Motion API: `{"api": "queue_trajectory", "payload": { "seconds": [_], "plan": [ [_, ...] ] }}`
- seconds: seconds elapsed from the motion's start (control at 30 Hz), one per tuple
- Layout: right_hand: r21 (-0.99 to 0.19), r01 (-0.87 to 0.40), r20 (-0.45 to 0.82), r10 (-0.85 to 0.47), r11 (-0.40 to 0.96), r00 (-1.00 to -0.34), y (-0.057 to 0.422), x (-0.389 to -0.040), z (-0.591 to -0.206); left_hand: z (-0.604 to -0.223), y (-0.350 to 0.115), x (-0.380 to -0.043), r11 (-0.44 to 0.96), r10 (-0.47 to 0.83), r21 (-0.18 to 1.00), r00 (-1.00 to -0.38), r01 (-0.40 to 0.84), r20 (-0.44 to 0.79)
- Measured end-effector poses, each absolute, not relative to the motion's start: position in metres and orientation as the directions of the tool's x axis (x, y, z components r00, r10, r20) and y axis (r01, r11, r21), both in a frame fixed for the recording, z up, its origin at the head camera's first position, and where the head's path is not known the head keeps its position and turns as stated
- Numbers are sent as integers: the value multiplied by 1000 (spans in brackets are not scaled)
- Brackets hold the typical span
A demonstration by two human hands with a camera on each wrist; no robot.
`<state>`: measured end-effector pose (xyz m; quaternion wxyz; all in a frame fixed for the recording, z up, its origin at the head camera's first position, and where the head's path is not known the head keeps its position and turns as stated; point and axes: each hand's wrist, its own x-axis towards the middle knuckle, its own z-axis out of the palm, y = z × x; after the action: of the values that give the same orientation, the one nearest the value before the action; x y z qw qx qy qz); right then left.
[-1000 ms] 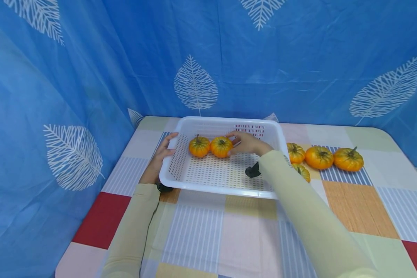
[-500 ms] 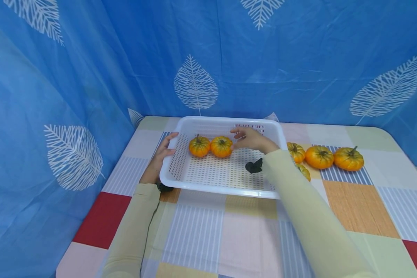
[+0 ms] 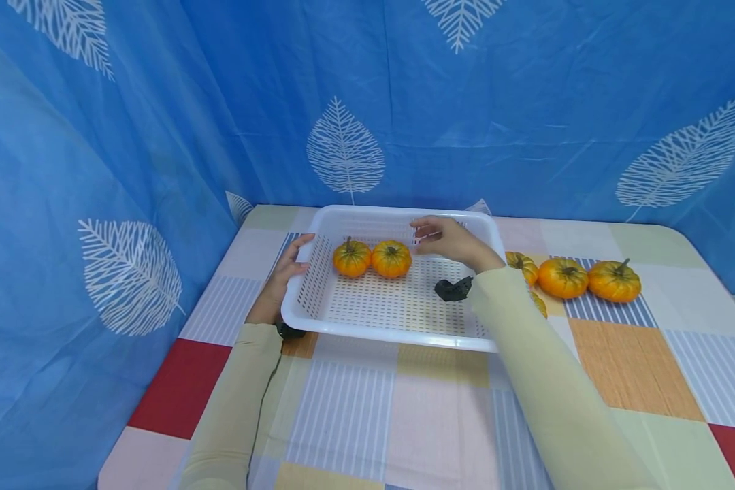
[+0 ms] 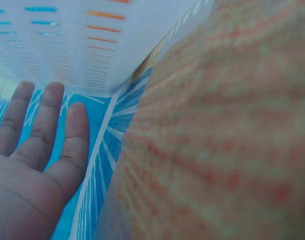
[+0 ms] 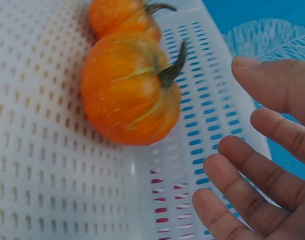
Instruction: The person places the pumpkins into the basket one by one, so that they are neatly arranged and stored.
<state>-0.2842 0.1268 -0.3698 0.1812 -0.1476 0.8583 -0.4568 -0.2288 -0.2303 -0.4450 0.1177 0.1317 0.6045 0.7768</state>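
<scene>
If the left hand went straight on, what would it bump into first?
Most likely the white perforated plastic basket: the left hand is at its left side, though whether they touch is hard to tell.

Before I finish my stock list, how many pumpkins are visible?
6: two pumpkins inside the white basket, four pumpkins on the table to its right, two of them partly hidden. The right sleeve may cover more.

Basket [image 3: 392,336]: white plastic, smooth, faint gloss along rim, walls slotted. Pumpkins [image 5: 125,95] toward its far left corner — smooth rind, soft shine; stems [image 5: 173,70] duller. Curtain [image 3: 490,102] past the surface's [image 3: 441,429] far edge — creased, thin cloth, slight sheen. Sleeves [image 3: 551,381]: matt cloth.
</scene>
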Motion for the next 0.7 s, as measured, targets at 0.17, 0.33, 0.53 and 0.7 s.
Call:
{"api": "queue_trajectory", "payload": {
  "seconds": [0.17, 0.33, 0.53, 0.7],
  "plan": [
    [-885, -94, -121, -420, 457, -899, 132, -280, -367, -444, -230, -229, -225, 339, 974, -939, -22, 57],
    [-920, -86, -84, -406, 383, -910, 137, -272, -361, -445, -230, -228, -227, 338, 974, -939, -21, 59],
    [-957, -76, -30, -360, 279, -932, 139, -262, -353, -445, -231, -229, -224, 340, 974, -939, -26, 53],
    [-979, -92, 30, -319, 182, -947, 139, -253, -346, -445, -231, -227, -196, 329, 980, -943, -22, 44]
  ]
}}
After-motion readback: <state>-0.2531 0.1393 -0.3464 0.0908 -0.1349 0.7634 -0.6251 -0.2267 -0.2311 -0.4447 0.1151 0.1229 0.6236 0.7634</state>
